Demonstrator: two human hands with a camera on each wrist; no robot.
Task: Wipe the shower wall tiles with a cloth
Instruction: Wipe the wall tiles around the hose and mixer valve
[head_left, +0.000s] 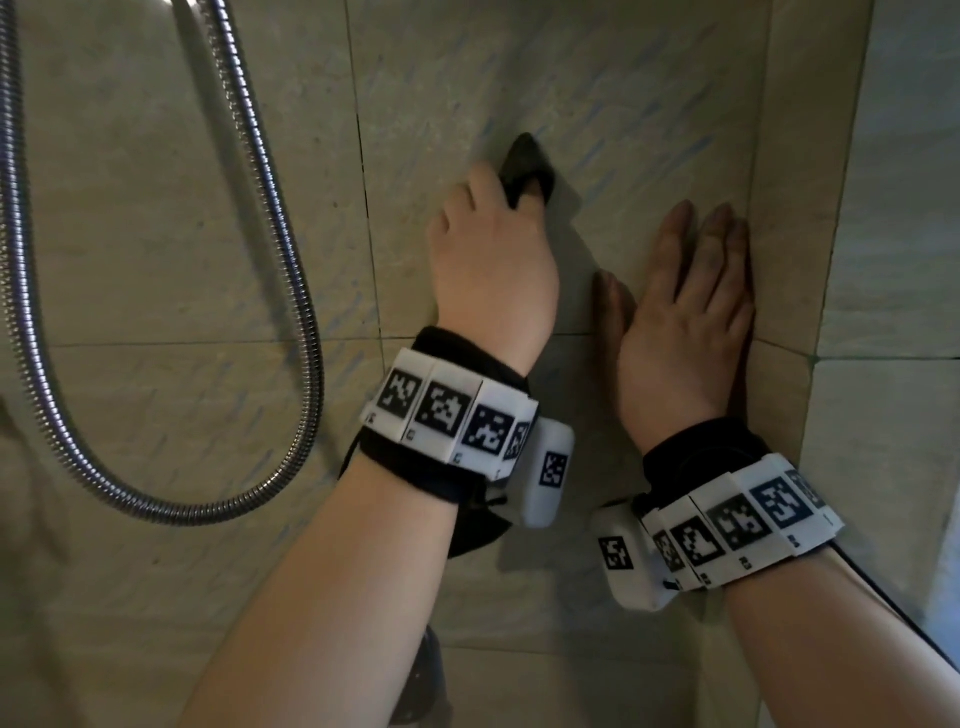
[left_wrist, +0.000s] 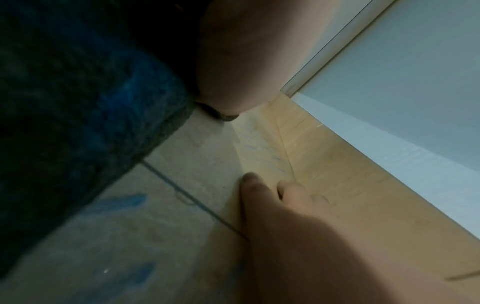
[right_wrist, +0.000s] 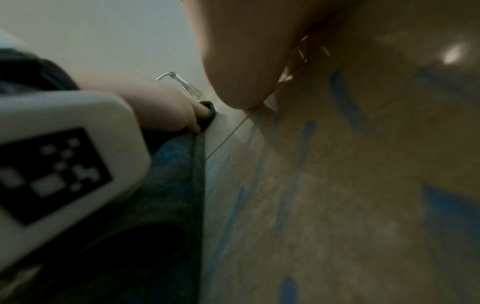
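Note:
A dark cloth (head_left: 527, 166) is pressed against the beige wall tiles (head_left: 597, 93), and my left hand (head_left: 488, 244) grips it with curled fingers. Only its top corner shows above the knuckles in the head view. The left wrist view shows the cloth (left_wrist: 78, 102) as dark blue and fuzzy, lying on the tile. In the right wrist view the left hand's fingers (right_wrist: 187, 115) curl over the cloth (right_wrist: 176, 195). My right hand (head_left: 696, 280) lies flat on the tile, fingers straight, beside the wall corner, holding nothing. The right hand's fingertips (left_wrist: 252, 181) also touch the tile in the left wrist view.
A chrome shower hose (head_left: 291, 291) hangs in a loop on the left wall. An inside corner (head_left: 761, 208) with a side wall (head_left: 893, 208) lies right of my right hand. Faint blue streaks (head_left: 613, 156) mark the tiles. A chrome fitting (right_wrist: 182, 82) shows beyond the left hand.

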